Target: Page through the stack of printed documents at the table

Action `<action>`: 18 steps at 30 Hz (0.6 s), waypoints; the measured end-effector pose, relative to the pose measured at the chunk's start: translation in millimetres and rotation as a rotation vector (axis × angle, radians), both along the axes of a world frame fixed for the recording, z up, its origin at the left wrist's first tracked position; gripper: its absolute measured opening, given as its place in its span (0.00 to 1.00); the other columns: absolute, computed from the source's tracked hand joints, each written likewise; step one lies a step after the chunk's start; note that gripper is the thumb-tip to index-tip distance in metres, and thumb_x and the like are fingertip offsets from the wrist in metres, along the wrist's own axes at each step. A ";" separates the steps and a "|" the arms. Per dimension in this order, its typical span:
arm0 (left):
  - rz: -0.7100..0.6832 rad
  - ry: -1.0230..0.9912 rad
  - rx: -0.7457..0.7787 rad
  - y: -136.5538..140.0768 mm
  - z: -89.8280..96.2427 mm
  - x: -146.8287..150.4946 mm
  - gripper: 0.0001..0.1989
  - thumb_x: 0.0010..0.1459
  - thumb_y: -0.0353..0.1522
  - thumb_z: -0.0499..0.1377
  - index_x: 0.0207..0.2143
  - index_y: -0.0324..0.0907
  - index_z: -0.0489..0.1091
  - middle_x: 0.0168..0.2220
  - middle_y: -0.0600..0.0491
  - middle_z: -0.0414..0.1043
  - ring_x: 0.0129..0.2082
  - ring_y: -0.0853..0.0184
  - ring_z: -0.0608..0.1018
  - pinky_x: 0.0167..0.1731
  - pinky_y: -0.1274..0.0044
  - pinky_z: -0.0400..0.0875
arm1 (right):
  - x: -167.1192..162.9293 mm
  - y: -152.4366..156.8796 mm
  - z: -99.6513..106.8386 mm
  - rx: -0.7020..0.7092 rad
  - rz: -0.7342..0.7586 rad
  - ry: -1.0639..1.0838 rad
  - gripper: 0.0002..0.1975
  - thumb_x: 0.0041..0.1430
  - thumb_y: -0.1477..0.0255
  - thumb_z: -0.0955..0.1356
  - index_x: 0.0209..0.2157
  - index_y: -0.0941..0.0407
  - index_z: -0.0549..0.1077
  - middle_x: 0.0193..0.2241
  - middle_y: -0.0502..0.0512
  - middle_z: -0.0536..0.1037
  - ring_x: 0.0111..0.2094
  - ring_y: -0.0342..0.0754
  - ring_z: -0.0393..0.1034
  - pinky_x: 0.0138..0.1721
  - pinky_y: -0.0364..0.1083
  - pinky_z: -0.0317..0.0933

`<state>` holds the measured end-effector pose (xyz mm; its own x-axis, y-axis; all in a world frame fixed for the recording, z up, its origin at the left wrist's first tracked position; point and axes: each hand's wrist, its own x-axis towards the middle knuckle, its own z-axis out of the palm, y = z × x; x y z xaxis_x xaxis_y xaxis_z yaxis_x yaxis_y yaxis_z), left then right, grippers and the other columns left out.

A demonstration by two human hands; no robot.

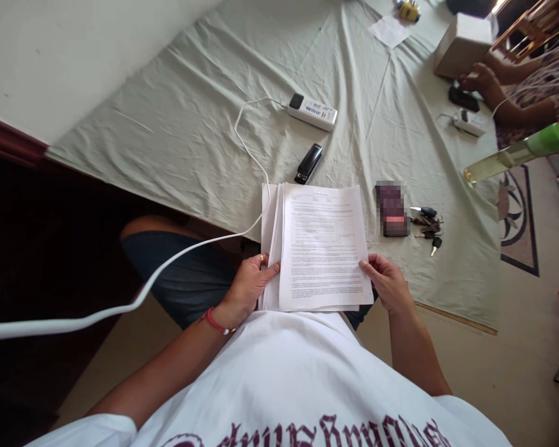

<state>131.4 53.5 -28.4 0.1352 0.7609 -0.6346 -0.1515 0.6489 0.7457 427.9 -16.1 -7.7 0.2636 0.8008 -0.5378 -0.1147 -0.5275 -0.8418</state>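
A stack of printed paper sheets (325, 245) rests at the table's near edge, overhanging toward my lap. My left hand (252, 280) grips the stack's left side, its thumb on top and the fingers partly hidden beneath. On the right edge, my right hand (386, 280) pinches the top pages between thumb and fingers. The sheets lie slightly fanned, with lower ones showing at the left and bottom. Just beyond the papers lies a black stapler (309, 164), touched by neither hand.
A white power bank (312, 112) trails a white cable (181, 253) across the left. Right of the papers are a phone (392, 210) and keys (429, 226). A bottle with a green cap (552, 138) and another person's hand (482, 81) by a white box (468, 37) are farther right.
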 end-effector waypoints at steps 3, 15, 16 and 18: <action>0.031 -0.023 -0.011 0.5 2.4 0.5 0.31 0.26 0.46 0.79 0.30 0.39 0.75 0.27 0.53 0.79 0.27 0.64 0.77 0.32 0.74 0.73 | -0.4 -0.4 -0.6 0.002 0.026 -0.038 0.18 0.51 0.55 0.78 0.34 0.53 0.77 0.30 0.50 0.81 0.30 0.47 0.73 0.33 0.45 0.66; 0.148 -0.094 0.002 0.8 11.7 -1.3 0.24 0.35 0.47 0.76 0.25 0.39 0.73 0.22 0.56 0.73 0.25 0.69 0.73 0.27 0.79 0.68 | 8.4 -3.6 -3.4 0.008 -0.060 -0.012 0.16 0.49 0.58 0.79 0.32 0.52 0.76 0.29 0.48 0.81 0.28 0.45 0.72 0.30 0.44 0.65; 0.148 -0.075 0.015 0.6 10.4 -1.5 0.25 0.34 0.48 0.76 0.24 0.39 0.72 0.23 0.56 0.73 0.24 0.70 0.72 0.27 0.79 0.67 | 7.8 -3.5 -1.2 0.004 -0.081 0.020 0.17 0.48 0.58 0.80 0.31 0.53 0.76 0.29 0.48 0.81 0.27 0.45 0.72 0.30 0.43 0.65; 0.149 -0.025 0.047 0.4 7.3 -1.9 0.27 0.33 0.49 0.76 0.23 0.39 0.71 0.22 0.58 0.71 0.23 0.73 0.70 0.26 0.80 0.65 | 6.1 -3.2 3.6 -0.009 -0.118 0.077 0.18 0.45 0.59 0.81 0.31 0.53 0.76 0.28 0.47 0.81 0.27 0.44 0.72 0.29 0.42 0.65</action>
<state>129.5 53.9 -21.0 0.0333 0.8025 -0.5957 -0.2623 0.5822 0.7696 434.0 -19.3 -4.1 0.3133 0.7620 -0.5668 -0.2398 -0.5140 -0.8236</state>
